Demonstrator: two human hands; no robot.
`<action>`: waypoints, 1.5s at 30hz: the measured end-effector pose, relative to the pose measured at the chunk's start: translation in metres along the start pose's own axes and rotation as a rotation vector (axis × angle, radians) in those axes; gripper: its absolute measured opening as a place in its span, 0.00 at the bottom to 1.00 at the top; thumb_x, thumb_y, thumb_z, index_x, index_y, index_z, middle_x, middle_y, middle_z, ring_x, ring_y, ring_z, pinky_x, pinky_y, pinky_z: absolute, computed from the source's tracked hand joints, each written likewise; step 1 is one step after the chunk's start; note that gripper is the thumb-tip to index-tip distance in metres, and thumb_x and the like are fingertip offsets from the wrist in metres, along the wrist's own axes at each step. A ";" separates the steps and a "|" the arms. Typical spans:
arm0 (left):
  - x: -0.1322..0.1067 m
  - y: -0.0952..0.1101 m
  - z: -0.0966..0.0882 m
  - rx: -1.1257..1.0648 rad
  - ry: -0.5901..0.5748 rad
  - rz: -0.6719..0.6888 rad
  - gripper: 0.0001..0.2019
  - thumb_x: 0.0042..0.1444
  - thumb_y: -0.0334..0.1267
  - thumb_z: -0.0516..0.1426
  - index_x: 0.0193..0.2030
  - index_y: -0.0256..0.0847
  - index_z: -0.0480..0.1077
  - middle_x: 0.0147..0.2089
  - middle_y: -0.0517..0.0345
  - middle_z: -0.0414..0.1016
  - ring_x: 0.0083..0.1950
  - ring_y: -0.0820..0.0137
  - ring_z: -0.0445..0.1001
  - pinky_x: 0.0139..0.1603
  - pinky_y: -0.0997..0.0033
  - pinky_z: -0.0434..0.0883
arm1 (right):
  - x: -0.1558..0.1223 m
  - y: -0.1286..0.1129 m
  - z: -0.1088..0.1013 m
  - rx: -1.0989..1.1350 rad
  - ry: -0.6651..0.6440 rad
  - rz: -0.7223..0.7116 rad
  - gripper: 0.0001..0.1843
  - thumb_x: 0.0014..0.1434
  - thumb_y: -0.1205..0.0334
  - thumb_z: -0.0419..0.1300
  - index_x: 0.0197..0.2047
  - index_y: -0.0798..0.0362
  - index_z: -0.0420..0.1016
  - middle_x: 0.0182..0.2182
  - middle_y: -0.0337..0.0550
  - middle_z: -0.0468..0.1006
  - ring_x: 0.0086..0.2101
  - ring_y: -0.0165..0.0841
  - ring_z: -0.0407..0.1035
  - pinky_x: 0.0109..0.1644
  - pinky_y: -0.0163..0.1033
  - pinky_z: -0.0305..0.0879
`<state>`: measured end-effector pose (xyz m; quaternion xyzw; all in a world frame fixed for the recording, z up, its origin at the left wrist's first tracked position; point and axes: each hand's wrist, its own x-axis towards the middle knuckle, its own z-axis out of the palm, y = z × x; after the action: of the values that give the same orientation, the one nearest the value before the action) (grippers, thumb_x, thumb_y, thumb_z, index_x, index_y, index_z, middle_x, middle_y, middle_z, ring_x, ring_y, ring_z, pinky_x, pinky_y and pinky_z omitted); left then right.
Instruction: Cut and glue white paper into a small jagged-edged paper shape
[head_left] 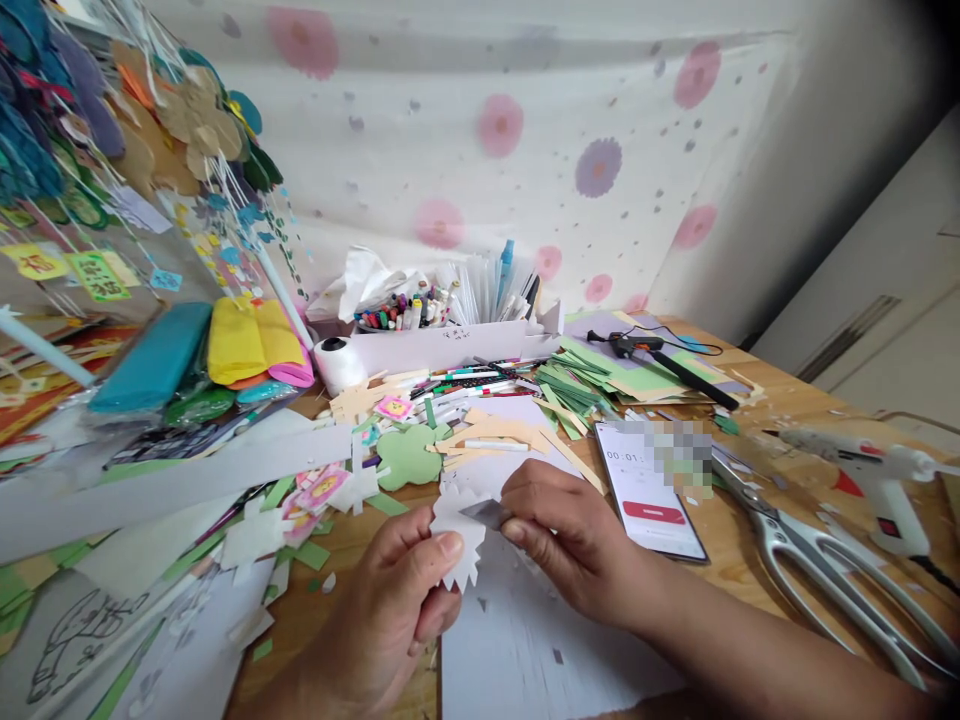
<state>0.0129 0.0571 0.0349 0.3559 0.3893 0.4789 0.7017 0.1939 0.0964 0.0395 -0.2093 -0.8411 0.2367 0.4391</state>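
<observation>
The cutout (456, 540) in the left hand (390, 610) is white. Right of the right hand (577, 545), the scissors (817, 570) are silver.

The left grip (397, 600) rises from the lower edge, palm turned inward, its thumb (442, 548) pressed onto curled fingers (436, 622) in a pinch. The right grip (574, 545) reaches in from the lower right on a bare forearm (750, 650), knuckles up and fingertips pinched together, close to the left thumb.

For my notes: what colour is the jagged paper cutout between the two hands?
The jagged paper cutout is white, clearest in the head view.
</observation>
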 end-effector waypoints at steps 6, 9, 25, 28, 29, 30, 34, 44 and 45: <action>-0.003 0.001 -0.001 -0.031 -0.045 -0.043 0.10 0.45 0.43 0.64 0.27 0.39 0.72 0.16 0.71 0.58 0.15 0.85 0.41 0.16 0.80 0.42 | 0.000 -0.006 -0.001 -0.018 -0.032 -0.009 0.07 0.63 0.70 0.52 0.38 0.58 0.71 0.29 0.46 0.71 0.32 0.32 0.66 0.34 0.36 0.66; -0.004 0.003 0.001 -0.039 -0.043 -0.055 0.09 0.46 0.42 0.64 0.27 0.39 0.72 0.16 0.71 0.57 0.16 0.85 0.41 0.18 0.80 0.43 | 0.000 -0.008 -0.001 -0.065 -0.040 -0.023 0.07 0.63 0.70 0.51 0.37 0.57 0.70 0.29 0.46 0.71 0.31 0.32 0.66 0.34 0.36 0.66; 0.001 -0.007 -0.001 0.046 0.002 0.053 0.19 0.46 0.45 0.64 0.17 0.40 0.60 0.14 0.73 0.50 0.16 0.82 0.43 0.16 0.79 0.44 | -0.001 -0.006 0.003 0.000 -0.054 0.033 0.07 0.62 0.71 0.53 0.35 0.56 0.71 0.27 0.43 0.70 0.30 0.30 0.65 0.33 0.34 0.64; 0.003 -0.010 -0.006 0.260 0.052 0.121 0.14 0.53 0.44 0.59 0.22 0.41 0.63 0.15 0.71 0.53 0.16 0.80 0.46 0.16 0.78 0.45 | 0.000 -0.005 0.000 -0.080 -0.058 0.028 0.06 0.62 0.70 0.53 0.37 0.56 0.71 0.28 0.45 0.71 0.30 0.32 0.66 0.33 0.35 0.64; 0.004 -0.010 -0.009 0.325 0.068 0.148 0.14 0.55 0.44 0.58 0.22 0.41 0.64 0.15 0.71 0.55 0.16 0.79 0.48 0.16 0.78 0.46 | -0.001 -0.005 -0.001 -0.105 -0.053 0.021 0.06 0.62 0.70 0.53 0.37 0.56 0.71 0.28 0.45 0.71 0.30 0.32 0.65 0.33 0.36 0.64; 0.005 -0.011 -0.010 0.375 0.086 0.166 0.14 0.56 0.43 0.56 0.22 0.42 0.64 0.15 0.70 0.56 0.17 0.79 0.49 0.17 0.77 0.47 | -0.001 -0.005 -0.002 -0.125 -0.043 0.014 0.06 0.61 0.70 0.53 0.37 0.57 0.71 0.29 0.46 0.71 0.30 0.32 0.65 0.33 0.36 0.64; 0.006 -0.010 -0.010 0.370 0.147 0.137 0.14 0.55 0.43 0.56 0.22 0.42 0.62 0.13 0.71 0.56 0.16 0.79 0.50 0.18 0.77 0.49 | -0.002 -0.004 -0.004 -0.156 0.018 0.012 0.06 0.61 0.70 0.52 0.36 0.56 0.70 0.28 0.44 0.69 0.29 0.32 0.63 0.32 0.36 0.63; 0.005 -0.009 -0.002 0.642 0.184 0.225 0.16 0.56 0.46 0.51 0.20 0.44 0.58 0.13 0.70 0.57 0.16 0.76 0.54 0.19 0.76 0.53 | -0.002 -0.007 0.011 -0.176 0.094 0.144 0.08 0.61 0.71 0.52 0.32 0.57 0.70 0.26 0.43 0.69 0.28 0.31 0.63 0.30 0.35 0.61; 0.005 -0.008 -0.002 0.684 0.209 0.237 0.16 0.57 0.45 0.51 0.20 0.44 0.59 0.13 0.70 0.57 0.17 0.76 0.55 0.19 0.76 0.54 | -0.001 -0.008 0.012 -0.165 0.094 0.155 0.08 0.61 0.71 0.52 0.31 0.57 0.70 0.25 0.43 0.69 0.27 0.31 0.63 0.30 0.35 0.60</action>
<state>0.0159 0.0599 0.0256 0.5614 0.5524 0.4328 0.4386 0.1831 0.0862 0.0372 -0.3198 -0.8175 0.1900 0.4396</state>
